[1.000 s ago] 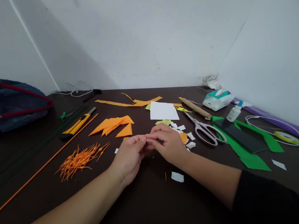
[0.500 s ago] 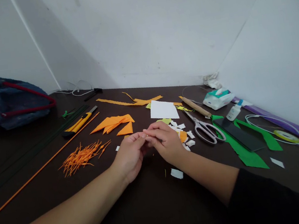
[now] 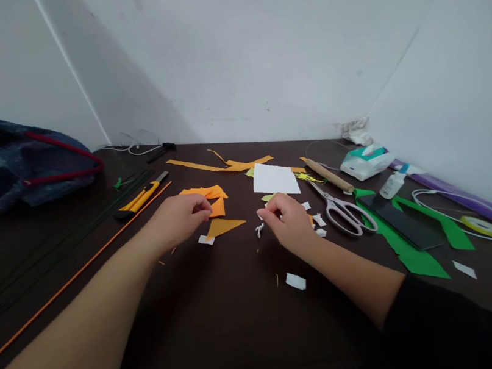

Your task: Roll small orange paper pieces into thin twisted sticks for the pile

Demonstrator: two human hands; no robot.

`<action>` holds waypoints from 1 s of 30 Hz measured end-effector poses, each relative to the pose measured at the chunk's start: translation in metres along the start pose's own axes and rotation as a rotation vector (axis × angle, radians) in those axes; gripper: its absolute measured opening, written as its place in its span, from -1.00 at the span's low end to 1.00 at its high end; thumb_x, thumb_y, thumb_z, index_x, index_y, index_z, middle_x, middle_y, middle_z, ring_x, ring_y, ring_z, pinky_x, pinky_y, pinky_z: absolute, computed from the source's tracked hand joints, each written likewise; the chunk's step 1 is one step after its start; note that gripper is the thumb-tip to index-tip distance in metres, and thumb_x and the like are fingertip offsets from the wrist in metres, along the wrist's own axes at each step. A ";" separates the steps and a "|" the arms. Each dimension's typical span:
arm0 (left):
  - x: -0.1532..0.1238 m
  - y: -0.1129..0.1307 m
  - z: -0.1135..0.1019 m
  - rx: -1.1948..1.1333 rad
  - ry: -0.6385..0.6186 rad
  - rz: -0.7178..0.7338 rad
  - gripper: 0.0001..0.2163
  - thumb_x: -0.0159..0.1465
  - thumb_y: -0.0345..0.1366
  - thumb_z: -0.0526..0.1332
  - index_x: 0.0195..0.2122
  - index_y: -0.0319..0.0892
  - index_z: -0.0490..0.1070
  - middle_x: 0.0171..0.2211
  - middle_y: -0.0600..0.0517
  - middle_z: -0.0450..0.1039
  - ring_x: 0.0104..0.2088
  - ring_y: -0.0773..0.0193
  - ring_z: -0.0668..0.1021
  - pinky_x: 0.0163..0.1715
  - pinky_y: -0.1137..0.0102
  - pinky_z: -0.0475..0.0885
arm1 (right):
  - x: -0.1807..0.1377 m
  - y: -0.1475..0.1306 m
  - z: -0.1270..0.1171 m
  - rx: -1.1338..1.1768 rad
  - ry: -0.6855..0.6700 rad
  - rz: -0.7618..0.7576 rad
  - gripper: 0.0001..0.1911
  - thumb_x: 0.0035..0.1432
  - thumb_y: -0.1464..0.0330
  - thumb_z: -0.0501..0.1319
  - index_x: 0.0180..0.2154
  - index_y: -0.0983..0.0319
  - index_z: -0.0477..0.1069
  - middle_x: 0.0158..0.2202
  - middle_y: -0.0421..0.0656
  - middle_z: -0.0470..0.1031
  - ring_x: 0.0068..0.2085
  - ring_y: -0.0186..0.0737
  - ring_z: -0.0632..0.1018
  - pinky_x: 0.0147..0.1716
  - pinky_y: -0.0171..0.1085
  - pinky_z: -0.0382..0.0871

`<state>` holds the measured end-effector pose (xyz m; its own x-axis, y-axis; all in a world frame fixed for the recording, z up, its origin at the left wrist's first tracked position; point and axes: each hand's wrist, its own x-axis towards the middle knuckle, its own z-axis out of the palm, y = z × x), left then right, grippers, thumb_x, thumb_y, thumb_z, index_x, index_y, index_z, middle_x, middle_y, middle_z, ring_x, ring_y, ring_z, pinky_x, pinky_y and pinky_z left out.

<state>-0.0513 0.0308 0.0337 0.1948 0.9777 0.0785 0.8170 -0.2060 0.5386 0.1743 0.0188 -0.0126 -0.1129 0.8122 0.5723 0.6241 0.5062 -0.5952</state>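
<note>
My left hand (image 3: 184, 217) hovers over the left side of the table, fingers curled in and thumb near the fingertips. Whatever it may hold is hidden. Just beyond its fingertips lie folded orange crepe paper pieces (image 3: 217, 207). An orange paper triangle (image 3: 225, 226) lies to the right of them, partly over a white scrap (image 3: 206, 240). My right hand (image 3: 289, 224) is closed in a pinch, and I cannot make out anything between its fingertips. A small twisted white scrap (image 3: 259, 230) lies beside it. Behind that hand are more white paper scraps (image 3: 319, 220).
Scissors (image 3: 345, 213) lie right of my right hand, near green crepe paper (image 3: 416, 257), a phone (image 3: 399, 220) and a glue bottle (image 3: 393, 185). A white sheet (image 3: 275, 179) is at centre back. A yellow box cutter (image 3: 141, 197) and an orange stick (image 3: 79, 274) lie left.
My hands have parted: the left moved left and now hides the pile of twisted orange pieces, the right moved slightly right. The orange triangle and twisted white scrap between them are uncovered.
</note>
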 end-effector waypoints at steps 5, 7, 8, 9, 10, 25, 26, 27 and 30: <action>0.012 -0.020 0.003 0.277 -0.173 0.010 -0.89 0.00 -0.21 0.17 -0.55 -0.10 0.43 -0.53 0.03 0.45 -0.48 0.19 0.43 -0.51 0.37 0.17 | 0.000 0.001 0.002 0.135 -0.137 0.150 -0.80 -0.04 0.30 0.24 -0.60 0.21 0.31 -0.52 -0.24 0.40 -0.46 -0.29 0.41 -0.45 -0.29 0.25; 0.015 -0.024 0.013 0.257 -0.130 -0.003 -0.85 -0.01 -0.15 0.18 -0.52 -0.10 0.42 -0.53 0.03 0.44 -0.49 0.18 0.42 -0.53 0.37 0.15 | -0.001 0.001 0.002 0.207 -0.161 0.126 -0.87 -0.06 0.31 0.26 -0.56 0.19 0.39 -0.48 -0.23 0.45 -0.41 -0.28 0.45 -0.38 -0.27 0.29; 0.016 -0.026 0.018 0.237 -0.088 -0.003 -0.83 -0.01 -0.13 0.18 -0.51 -0.10 0.42 -0.52 0.02 0.44 -0.49 0.18 0.41 -0.53 0.37 0.14 | 0.000 0.002 0.002 0.235 -0.159 0.109 -0.91 -0.05 0.32 0.26 -0.53 0.18 0.43 -0.46 -0.23 0.47 -0.39 -0.27 0.46 -0.36 -0.27 0.30; 0.017 -0.028 0.022 0.214 -0.048 0.004 -0.83 -0.02 -0.14 0.19 -0.49 -0.11 0.42 -0.51 0.02 0.43 -0.50 0.19 0.40 -0.53 0.38 0.12 | 0.000 0.002 0.002 0.254 -0.154 0.096 -0.94 -0.04 0.32 0.25 -0.49 0.17 0.46 -0.44 -0.23 0.49 -0.37 -0.27 0.47 -0.33 -0.26 0.31; 0.018 -0.029 0.026 0.199 -0.028 0.015 -0.84 -0.03 -0.15 0.20 -0.48 -0.11 0.42 -0.50 0.02 0.43 -0.49 0.20 0.40 -0.53 0.38 0.11 | 0.000 0.002 0.001 0.263 -0.151 0.087 -0.94 -0.03 0.33 0.24 -0.46 0.16 0.48 -0.41 -0.23 0.51 -0.35 -0.27 0.48 -0.31 -0.26 0.32; 0.025 -0.037 0.043 0.000 0.068 0.130 -0.93 -0.10 -0.30 0.27 -0.63 -0.12 0.39 -0.54 0.04 0.35 -0.54 0.28 0.32 -0.54 0.44 0.07 | 0.005 0.012 0.005 0.309 -0.167 0.289 -0.90 -0.02 0.31 0.17 -0.46 0.22 0.39 -0.56 -0.22 0.47 -0.52 -0.30 0.48 -0.48 -0.28 0.32; 0.024 -0.036 0.043 -0.001 0.070 0.140 -0.92 -0.08 -0.30 0.26 -0.64 -0.13 0.37 -0.54 0.04 0.35 -0.53 0.28 0.32 -0.54 0.43 0.07 | 0.005 0.011 0.004 0.291 -0.162 0.300 -0.88 -0.01 0.30 0.16 -0.47 0.22 0.36 -0.58 -0.24 0.45 -0.55 -0.31 0.46 -0.50 -0.29 0.30; 0.023 -0.035 0.042 -0.007 0.069 0.143 -0.90 -0.06 -0.30 0.25 -0.64 -0.13 0.35 -0.55 0.04 0.34 -0.53 0.28 0.32 -0.54 0.43 0.08 | 0.006 0.010 0.003 0.266 -0.158 0.307 -0.86 0.00 0.28 0.15 -0.48 0.22 0.34 -0.60 -0.25 0.43 -0.57 -0.32 0.43 -0.52 -0.31 0.27; 0.018 -0.027 0.040 -0.099 0.061 0.100 -0.90 0.00 -0.28 0.21 -0.58 -0.14 0.31 -0.59 0.08 0.31 -0.55 0.30 0.33 -0.54 0.44 0.12 | 0.006 0.006 -0.002 0.196 -0.135 0.274 -0.76 0.07 0.22 0.09 -0.53 0.22 0.28 -0.66 -0.29 0.35 -0.61 -0.36 0.33 -0.56 -0.33 0.17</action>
<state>-0.0483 0.0522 -0.0127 0.2368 0.9538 0.1850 0.7373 -0.3005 0.6051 0.1786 0.0261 -0.0118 -0.0713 0.9499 0.3042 0.4870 0.2993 -0.8205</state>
